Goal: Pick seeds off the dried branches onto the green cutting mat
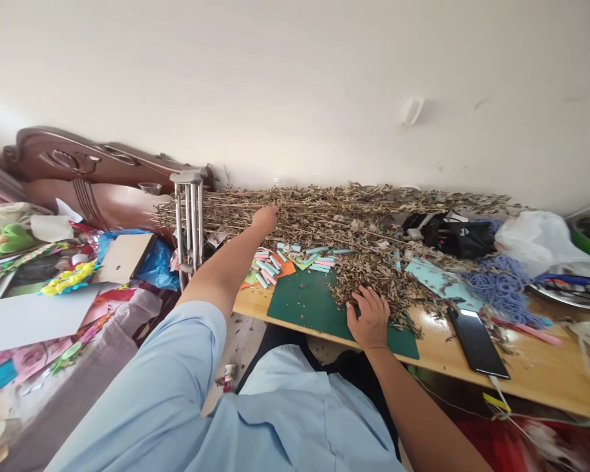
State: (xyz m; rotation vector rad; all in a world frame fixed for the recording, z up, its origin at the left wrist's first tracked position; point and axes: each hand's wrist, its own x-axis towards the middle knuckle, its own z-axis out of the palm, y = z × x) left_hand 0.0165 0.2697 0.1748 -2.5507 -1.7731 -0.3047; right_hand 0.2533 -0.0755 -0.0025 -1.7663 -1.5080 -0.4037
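Observation:
My left hand [265, 221] reaches to the far side of the desk, its fingers closed over dried plant stalks [231, 208] that lie in a long heap by the wall. The fingertips themselves are turned away from me. My right hand [372, 318] rests with fingers apart on a pile of loose dried leaves [364, 275]. That pile covers the right part of a green cutting mat [299, 298]. Just behind the mat are pink and blue paper rolls [268, 267] on orange and green paper, with more blue ones [324, 262] beside them.
A black phone [479, 344] with a cable lies at the desk's right front. Beyond it are purple cord [504, 282], a black bag [459, 236] and a white plastic bag [538, 239]. Metal crutches [191, 219] stand at the left, near a cluttered bed with a white sheet [44, 321].

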